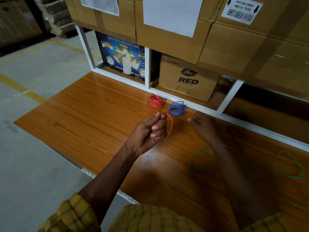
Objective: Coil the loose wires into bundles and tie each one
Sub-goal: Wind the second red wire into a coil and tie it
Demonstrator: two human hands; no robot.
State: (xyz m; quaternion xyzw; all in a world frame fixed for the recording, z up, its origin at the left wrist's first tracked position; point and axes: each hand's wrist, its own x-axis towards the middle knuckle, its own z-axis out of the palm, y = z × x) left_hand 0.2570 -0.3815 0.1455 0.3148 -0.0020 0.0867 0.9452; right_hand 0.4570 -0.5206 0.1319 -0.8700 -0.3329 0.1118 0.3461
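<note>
Wires are lying in three colours on the wooden table (75, 118). My left hand (151, 129) is curling round an orange wire (170, 124), which is arching out past my knuckles; its lower end is hiding behind my fingers. My right hand (203, 124) is blurring in shadow, fingers bunched as if pinching something thin, though I cannot tell whether it is gripping anything. A green wire (194, 160) is looping near my right wrist, partly hidden under it, and more of it is trailing to the right, cut off by the frame edge. At the far edge, an orange bundle (155, 102) and a blue bundle (177, 108) are sitting side by side against the white shelf frame (147, 67). Open table is stretching left toward its edge.
</note>
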